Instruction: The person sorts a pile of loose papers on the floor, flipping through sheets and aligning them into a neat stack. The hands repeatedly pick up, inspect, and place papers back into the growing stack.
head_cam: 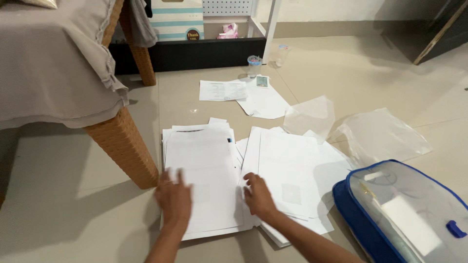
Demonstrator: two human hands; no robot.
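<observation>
A stack of white papers (204, 175) lies flat on the tiled floor (73, 214) near the person, with the left hand (174, 198) and right hand (258, 196) pressing open-palmed on its near edge, gripping nothing, while a second pile (297, 180) fans right toward a blue-edged clear pouch (404, 214).

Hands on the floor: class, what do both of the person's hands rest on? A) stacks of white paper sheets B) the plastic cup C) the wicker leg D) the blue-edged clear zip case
A: the left hand and right hand lie flat on the white paper stacks, apart from the zip case.
</observation>
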